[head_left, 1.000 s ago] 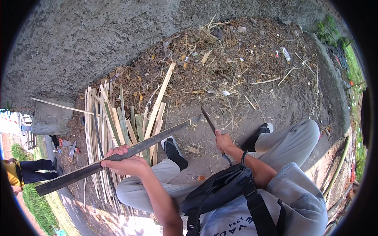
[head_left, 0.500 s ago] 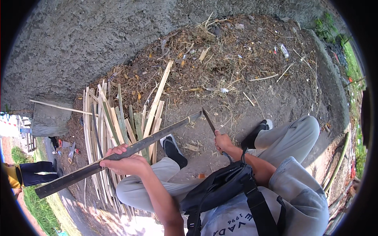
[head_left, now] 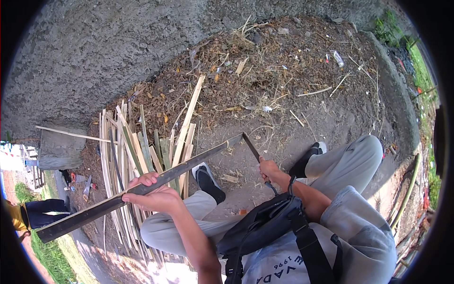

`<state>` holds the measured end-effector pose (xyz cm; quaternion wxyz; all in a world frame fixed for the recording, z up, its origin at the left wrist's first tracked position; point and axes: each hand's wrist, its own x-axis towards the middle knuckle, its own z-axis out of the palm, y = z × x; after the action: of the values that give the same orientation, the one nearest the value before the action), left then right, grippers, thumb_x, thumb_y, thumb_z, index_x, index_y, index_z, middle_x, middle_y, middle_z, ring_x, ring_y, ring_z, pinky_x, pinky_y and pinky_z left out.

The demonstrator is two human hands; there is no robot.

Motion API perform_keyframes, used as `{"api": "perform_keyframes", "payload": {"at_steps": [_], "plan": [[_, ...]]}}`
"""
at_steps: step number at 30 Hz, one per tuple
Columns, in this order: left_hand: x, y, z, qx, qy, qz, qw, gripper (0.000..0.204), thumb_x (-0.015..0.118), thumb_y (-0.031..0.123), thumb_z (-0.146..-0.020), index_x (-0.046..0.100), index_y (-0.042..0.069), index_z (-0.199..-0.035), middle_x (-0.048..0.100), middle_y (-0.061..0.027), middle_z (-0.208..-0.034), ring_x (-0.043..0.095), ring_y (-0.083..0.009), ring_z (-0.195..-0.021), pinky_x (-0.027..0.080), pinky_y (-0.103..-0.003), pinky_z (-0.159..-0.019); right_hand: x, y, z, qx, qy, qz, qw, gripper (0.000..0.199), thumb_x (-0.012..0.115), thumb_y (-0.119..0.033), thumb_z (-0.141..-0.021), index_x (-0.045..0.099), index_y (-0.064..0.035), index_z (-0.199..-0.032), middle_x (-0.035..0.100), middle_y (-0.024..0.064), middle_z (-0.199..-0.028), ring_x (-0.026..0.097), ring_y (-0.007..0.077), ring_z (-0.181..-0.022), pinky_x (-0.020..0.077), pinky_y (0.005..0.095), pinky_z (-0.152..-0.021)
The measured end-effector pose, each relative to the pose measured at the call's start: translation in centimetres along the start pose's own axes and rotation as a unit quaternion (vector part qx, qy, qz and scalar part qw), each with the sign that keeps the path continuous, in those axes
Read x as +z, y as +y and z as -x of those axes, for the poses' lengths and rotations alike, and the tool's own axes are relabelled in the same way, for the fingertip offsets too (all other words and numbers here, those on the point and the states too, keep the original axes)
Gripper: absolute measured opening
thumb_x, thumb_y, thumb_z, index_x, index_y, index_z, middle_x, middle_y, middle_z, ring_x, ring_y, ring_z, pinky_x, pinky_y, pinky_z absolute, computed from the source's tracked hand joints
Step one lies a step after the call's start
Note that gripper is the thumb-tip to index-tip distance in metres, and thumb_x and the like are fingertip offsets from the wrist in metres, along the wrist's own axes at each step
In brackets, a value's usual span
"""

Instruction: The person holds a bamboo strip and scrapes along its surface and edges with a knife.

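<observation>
My left hand [head_left: 153, 196] is closed around a long, dark split bamboo strip [head_left: 201, 158], thumb along one side and fingers over the other. The strip slants from the lower left up to the middle of the view. My right hand [head_left: 269, 170] grips a long-bladed knife [head_left: 251, 147] by its handle, which the fingers mostly cover. The blade points up and left, its tip at the strip's far end; whether it has cut in I cannot tell. Beneath the held strip lies a pile of pale and greenish bamboo strips [head_left: 193, 104].
A rough grey wall [head_left: 104, 52] rises at the far side. Dry leaves, straw and litter cover the dirt beside it. A hand saw [head_left: 87, 188] lies at the left. Another person [head_left: 45, 213] is at the far left. Thin poles [head_left: 407, 189] lie at the right.
The strip's near end has shifted slightly down and left, with my left hand still around it. The knife stays at the far end, nearly unmoved.
</observation>
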<state>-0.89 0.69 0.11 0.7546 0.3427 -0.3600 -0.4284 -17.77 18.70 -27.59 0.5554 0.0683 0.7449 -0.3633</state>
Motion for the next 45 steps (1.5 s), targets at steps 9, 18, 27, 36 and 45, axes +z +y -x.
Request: {"api": "perform_keyframes", "payload": {"at_steps": [9,18,27,36,45], "plan": [[1.2,0.9,1.7,0.049,-0.194,0.035,0.979,0.054,0.036,0.055,-0.093,0.052,0.003,-0.091,0.041,-0.0061,-0.056,0.042,-0.0167,-0.054,0.039,-0.029,-0.054,-2.2,-1.0,-1.2,0.005,-0.001,0.012,1.000,0.057,0.037,-0.046,-0.095,0.049,-0.0021,-0.060,0.048,0.0080,-0.049,0.046,0.0188,-0.038,0.0388,0.0368,-0.039],[-0.1,2.2,1.6,0.073,-0.255,0.091,0.960,0.057,0.027,0.052,-0.096,0.054,0.003,-0.093,0.041,-0.0060,-0.056,0.043,-0.0176,-0.052,0.039,-0.030,-0.051,-2.0,-1.5,1.1,-0.029,0.036,0.113,0.992,0.063,0.037,-0.047,-0.094,0.054,0.0020,-0.058,0.052,0.0130,-0.050,0.053,0.0250,-0.042,0.0441,0.0394,-0.046],[-2.6,1.4,-0.7,0.046,-0.199,0.094,0.974,0.041,0.033,0.040,-0.097,0.050,0.005,-0.083,0.039,-0.0035,-0.049,0.039,-0.0133,-0.042,0.038,-0.026,-0.043,1.2,-5.4,4.6,-0.318,0.100,0.240,0.912,0.060,0.042,-0.048,-0.089,0.062,0.0062,-0.073,0.059,0.0291,-0.070,0.060,0.0462,-0.073,0.0474,0.0497,-0.071],[-3.0,3.3,-1.0,0.007,-0.343,0.165,0.925,0.028,0.047,0.028,-0.086,0.044,0.004,-0.071,0.039,-0.0063,-0.046,0.038,-0.0148,-0.038,0.034,-0.027,-0.041,1.1,-7.1,8.1,-0.329,0.065,0.194,0.922,0.059,0.045,-0.049,-0.088,0.061,0.0051,-0.071,0.056,0.0271,-0.062,0.059,0.0433,-0.064,0.0460,0.0487,-0.064],[-0.4,2.2,-0.3,-0.028,-0.360,0.152,0.920,0.024,0.049,0.025,-0.079,0.042,0.005,-0.067,0.032,-0.0033,-0.047,0.028,-0.0112,-0.039,0.022,-0.024,-0.039,2.2,-8.7,15.4,-0.469,-0.099,0.215,0.851,0.047,0.045,-0.040,-0.093,0.061,0.0028,-0.080,0.056,0.0255,-0.061,0.058,0.0435,-0.061,0.0462,0.0487,-0.061]]}}
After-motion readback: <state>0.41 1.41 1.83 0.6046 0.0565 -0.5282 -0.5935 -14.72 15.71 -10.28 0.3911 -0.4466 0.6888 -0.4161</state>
